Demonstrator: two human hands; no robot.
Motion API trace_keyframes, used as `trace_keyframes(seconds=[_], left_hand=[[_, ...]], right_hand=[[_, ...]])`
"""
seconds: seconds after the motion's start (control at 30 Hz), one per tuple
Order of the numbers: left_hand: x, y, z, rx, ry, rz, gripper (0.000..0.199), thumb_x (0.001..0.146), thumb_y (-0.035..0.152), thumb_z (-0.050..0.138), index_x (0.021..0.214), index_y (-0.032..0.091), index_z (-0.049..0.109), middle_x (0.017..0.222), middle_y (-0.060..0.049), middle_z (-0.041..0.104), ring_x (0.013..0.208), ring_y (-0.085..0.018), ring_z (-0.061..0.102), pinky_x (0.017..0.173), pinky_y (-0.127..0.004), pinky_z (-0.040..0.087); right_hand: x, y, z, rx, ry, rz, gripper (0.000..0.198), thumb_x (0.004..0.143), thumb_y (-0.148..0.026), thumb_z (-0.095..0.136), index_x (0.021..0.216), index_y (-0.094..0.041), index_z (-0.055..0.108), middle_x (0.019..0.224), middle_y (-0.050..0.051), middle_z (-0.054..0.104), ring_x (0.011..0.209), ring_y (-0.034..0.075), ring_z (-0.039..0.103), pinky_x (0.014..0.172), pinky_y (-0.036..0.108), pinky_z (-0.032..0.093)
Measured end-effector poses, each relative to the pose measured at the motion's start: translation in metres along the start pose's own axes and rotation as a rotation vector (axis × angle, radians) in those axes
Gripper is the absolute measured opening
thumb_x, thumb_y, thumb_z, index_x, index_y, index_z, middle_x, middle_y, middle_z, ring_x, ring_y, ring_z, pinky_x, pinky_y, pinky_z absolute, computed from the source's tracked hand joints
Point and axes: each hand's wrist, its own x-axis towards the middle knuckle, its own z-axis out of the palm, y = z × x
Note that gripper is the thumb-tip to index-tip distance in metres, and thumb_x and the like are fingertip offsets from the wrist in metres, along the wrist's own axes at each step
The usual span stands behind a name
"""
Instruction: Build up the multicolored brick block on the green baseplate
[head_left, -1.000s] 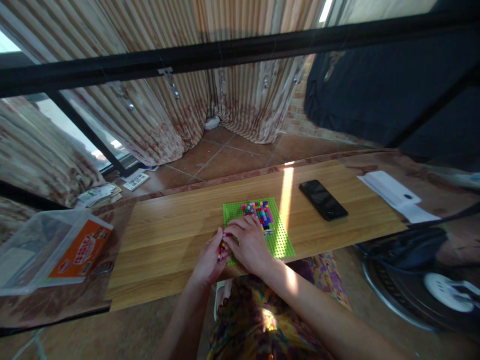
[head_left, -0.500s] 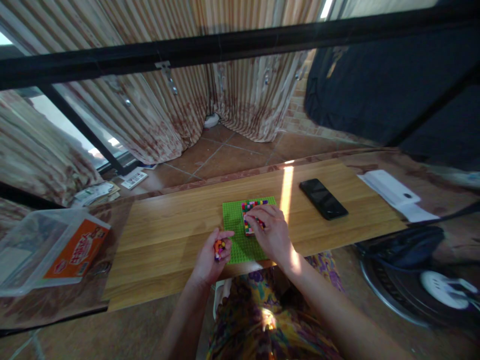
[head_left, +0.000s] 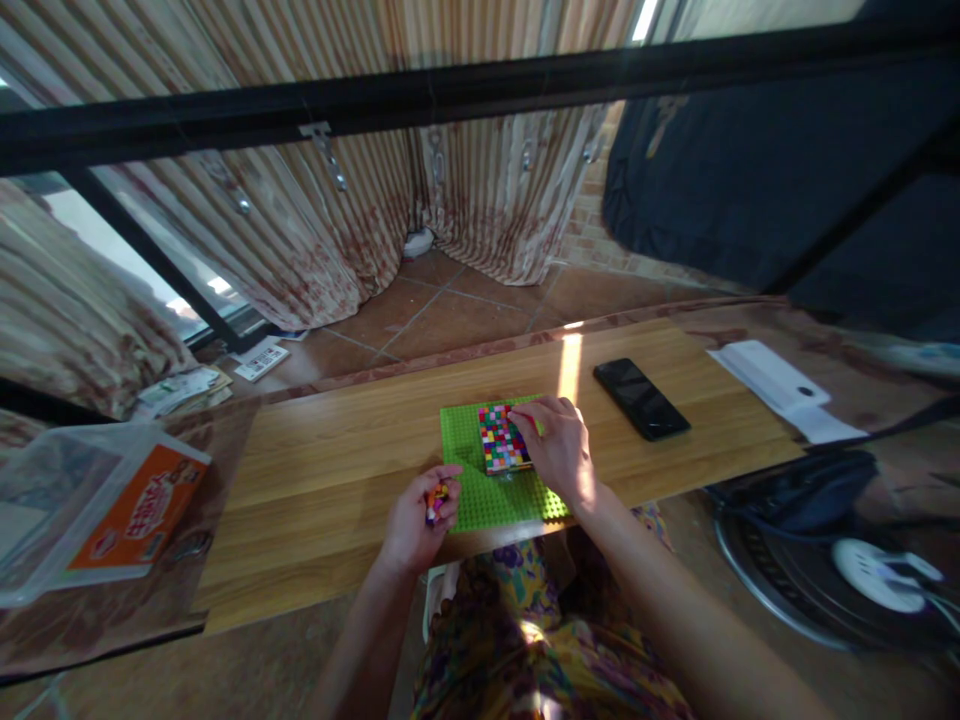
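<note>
On a green studded baseplate (head_left: 484, 505) sits a square block of small multicoloured building bricks (head_left: 499, 440). My right hand (head_left: 562, 448) reaches over its right side, thumb and fingers pinched together at the upper right part. Whatever is between those fingertips is too small to make out, and the hand hides the block's right edge. To the left of the baseplate, my left hand (head_left: 412, 515) is curled palm up around a handful of loose toy bricks (head_left: 438, 496), orange, yellow, white and purple among them. Its extended fingertip comes close to the baseplate's left edge.
The baseplate lies on a long wooden board (head_left: 322, 480). Right of it is a black phone (head_left: 641, 398), with a white object (head_left: 772, 378) beyond. A clear plastic tub (head_left: 45, 480) with an orange label stands at the left. Black metal framing (head_left: 465, 85) crosses ahead.
My right hand has shifted to the right across the block, uncovering more of its coloured bricks. The left hand stays almost where it was, still holding its bricks. The view has moved slightly.
</note>
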Motion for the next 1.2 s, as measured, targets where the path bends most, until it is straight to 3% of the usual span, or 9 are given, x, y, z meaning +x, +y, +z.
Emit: trace_keyframes(seconds=[0.27,0.43,0.73,0.93,1.2], left_hand=[[0.0,-0.004,0.0,0.089,-0.004,0.066,0.027,0.074,0.029,0.068,0.094,0.012,0.061,0.061,0.005,0.048,0.04,0.0,0.032,0.037,-0.013,0.019],[-0.001,-0.004,0.002,0.131,-0.007,0.076,0.031,0.072,0.036,0.073,0.088,0.013,0.06,0.058,0.007,0.046,0.039,0.0,0.03,0.038,-0.012,0.018],[0.003,-0.005,0.002,0.132,0.016,0.037,0.037,0.075,0.045,0.068,0.09,0.012,0.06,0.058,0.006,0.048,0.038,0.0,0.029,0.036,-0.013,0.017],[0.002,0.0,0.004,0.081,0.028,-0.005,0.025,0.079,0.033,0.055,0.089,0.011,0.061,0.057,0.004,0.048,0.037,-0.002,0.032,0.036,-0.015,0.019],[0.003,-0.004,0.003,0.113,0.04,0.013,0.024,0.069,0.021,0.059,0.091,0.011,0.061,0.058,0.004,0.05,0.038,-0.002,0.033,0.036,-0.015,0.019]], right_hand=[[0.004,-0.001,0.001,-0.043,-0.041,0.006,0.018,0.088,-0.032,0.058,0.083,-0.023,0.073,0.087,0.004,0.07,0.085,0.02,0.057,0.082,0.034,0.044],[0.009,-0.005,0.003,-0.029,-0.039,0.037,0.015,0.086,-0.03,0.06,0.081,-0.024,0.073,0.083,0.002,0.072,0.085,0.02,0.058,0.084,0.034,0.044],[0.01,-0.006,0.0,0.09,0.019,0.13,0.014,0.08,-0.021,0.06,0.082,-0.023,0.073,0.082,0.001,0.073,0.08,0.019,0.063,0.08,0.032,0.05],[0.011,-0.007,0.007,0.125,0.02,0.223,0.015,0.077,-0.018,0.059,0.081,-0.024,0.072,0.081,0.0,0.074,0.078,0.018,0.066,0.078,0.031,0.051],[0.016,-0.008,0.01,0.194,-0.007,0.423,0.014,0.074,-0.021,0.062,0.083,-0.023,0.072,0.079,0.001,0.074,0.072,0.017,0.068,0.068,0.028,0.052]])
